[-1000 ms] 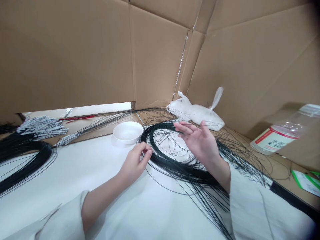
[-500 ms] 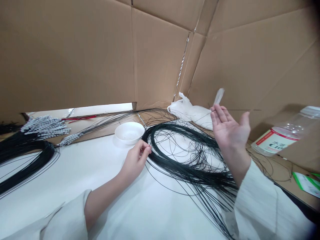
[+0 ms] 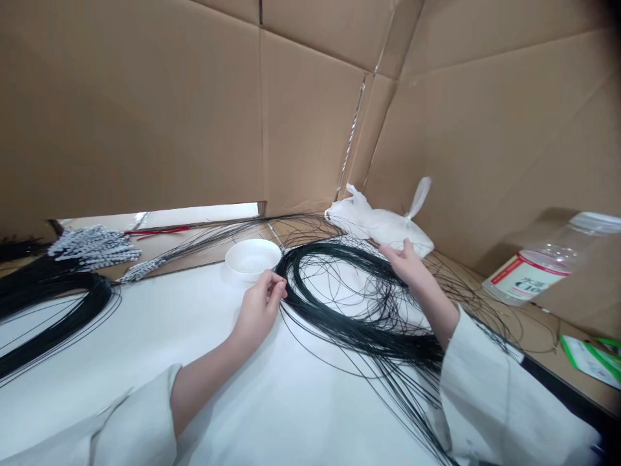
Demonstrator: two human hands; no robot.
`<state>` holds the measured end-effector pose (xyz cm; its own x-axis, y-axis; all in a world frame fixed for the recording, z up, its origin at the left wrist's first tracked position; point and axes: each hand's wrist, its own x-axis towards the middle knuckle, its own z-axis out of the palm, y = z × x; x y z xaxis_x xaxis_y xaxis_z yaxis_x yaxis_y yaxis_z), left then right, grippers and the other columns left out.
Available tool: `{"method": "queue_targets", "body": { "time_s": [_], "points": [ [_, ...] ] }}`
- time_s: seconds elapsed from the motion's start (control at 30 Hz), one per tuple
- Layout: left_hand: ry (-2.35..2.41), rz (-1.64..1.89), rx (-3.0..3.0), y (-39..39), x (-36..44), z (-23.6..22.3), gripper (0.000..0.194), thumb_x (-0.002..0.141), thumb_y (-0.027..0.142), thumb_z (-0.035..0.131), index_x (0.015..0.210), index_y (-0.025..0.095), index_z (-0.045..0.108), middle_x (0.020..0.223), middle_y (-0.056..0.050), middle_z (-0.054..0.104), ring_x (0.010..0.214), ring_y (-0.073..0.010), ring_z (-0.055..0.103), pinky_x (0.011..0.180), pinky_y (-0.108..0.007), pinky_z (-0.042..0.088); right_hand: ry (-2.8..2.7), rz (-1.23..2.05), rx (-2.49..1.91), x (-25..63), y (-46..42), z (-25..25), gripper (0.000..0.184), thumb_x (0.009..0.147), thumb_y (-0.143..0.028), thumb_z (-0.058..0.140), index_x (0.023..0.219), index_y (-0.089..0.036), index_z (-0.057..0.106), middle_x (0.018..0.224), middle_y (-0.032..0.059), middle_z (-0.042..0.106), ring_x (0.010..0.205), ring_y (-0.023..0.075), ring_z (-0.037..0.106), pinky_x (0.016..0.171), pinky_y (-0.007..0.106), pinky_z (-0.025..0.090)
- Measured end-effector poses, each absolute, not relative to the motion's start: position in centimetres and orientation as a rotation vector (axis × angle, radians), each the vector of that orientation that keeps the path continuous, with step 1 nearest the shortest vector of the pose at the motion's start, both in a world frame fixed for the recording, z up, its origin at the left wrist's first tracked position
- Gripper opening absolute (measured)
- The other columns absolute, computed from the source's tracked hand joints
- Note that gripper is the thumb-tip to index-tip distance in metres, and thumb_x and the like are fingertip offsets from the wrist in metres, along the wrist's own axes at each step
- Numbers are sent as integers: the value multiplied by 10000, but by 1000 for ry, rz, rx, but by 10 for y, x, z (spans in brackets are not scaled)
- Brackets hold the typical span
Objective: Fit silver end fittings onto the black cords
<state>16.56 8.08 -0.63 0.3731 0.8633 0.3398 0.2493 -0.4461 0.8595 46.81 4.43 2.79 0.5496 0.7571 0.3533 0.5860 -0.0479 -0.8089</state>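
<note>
My left hand is closed in a pinch at the left edge of a coil of thin black cords. A thin black cord seems to be between its fingertips, though the tip is tiny. My right hand reaches over the far right part of the coil, fingers stretched out and thumb apart from them. Nothing shows in its grasp. Just behind it lies a knotted white plastic bag. A white bowl stands directly beyond my left hand, close to the coil.
Another black coil lies at left, near a bundle of black-and-white beaded or braided ends. A clear labelled bottle leans at right, near a green-and-white packet. Cardboard walls rise behind the white table.
My right hand has come down and left from its raised, palm-up position to just above the coil. The left hand keeps its pinch at nearly the same spot. The view shifted slightly.
</note>
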Motion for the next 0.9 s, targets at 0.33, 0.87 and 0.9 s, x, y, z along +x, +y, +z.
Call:
{"method": "queue_targets", "body": {
  "time_s": [0.33, 0.87, 0.9],
  "points": [
    [878, 1065, 1892, 78, 167, -3, 161, 863, 319, 406, 819, 189, 491, 752, -22, 608, 724, -158, 592, 674, -278, 454, -2158, 440, -1375, 331, 11, 22, 351, 728, -402, 642, 1010, -198, 603, 933, 66, 635, 969, 247, 492, 897, 412, 325],
    [974, 1021, 1905, 81, 167, -3, 157, 864, 319, 415, 806, 198, 496, 754, -18, 623, 722, -159, 579, 630, -255, 413, -1187, 490, -1026, 392, 19, 60, 105, 826, -240, 526, 782, -174, 596, 635, -14, 532, 662, 109, 520, 724, 260, 424],
    [978, 1020, 1895, 81, 167, -3, 158, 864, 322, 414, 807, 199, 495, 753, -17, 620, 722, -159, 578, 632, -255, 413, -1073, 451, -994, 402, 22, 61, 98, 814, -222, 535, 754, -170, 591, 639, -17, 523, 665, 100, 519, 727, 250, 427]
  ]
}}
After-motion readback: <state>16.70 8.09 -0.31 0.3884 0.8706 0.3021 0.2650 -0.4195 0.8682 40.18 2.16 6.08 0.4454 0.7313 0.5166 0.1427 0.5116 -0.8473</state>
